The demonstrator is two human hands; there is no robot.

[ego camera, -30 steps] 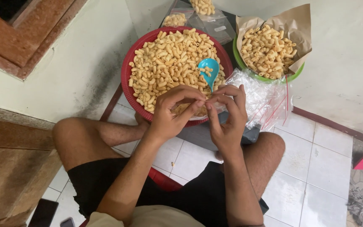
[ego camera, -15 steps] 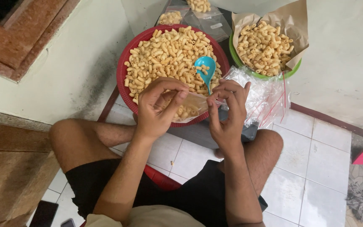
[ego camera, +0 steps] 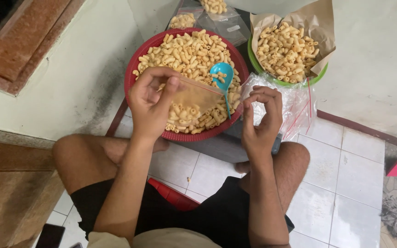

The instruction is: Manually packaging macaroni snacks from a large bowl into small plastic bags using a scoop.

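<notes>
The left hand pinched a small clear bag over the red basin, catching spills, while the right hand hovered empty, its grip loosely curled.

Soft, even daylight fills the scene, with no hard shadows; only faint shade gathers under the red basin. Clear plastic bags right of the basin catch mild glare. Focus is sharp throughout, though lines bend slightly toward the frame's edges.
</notes>
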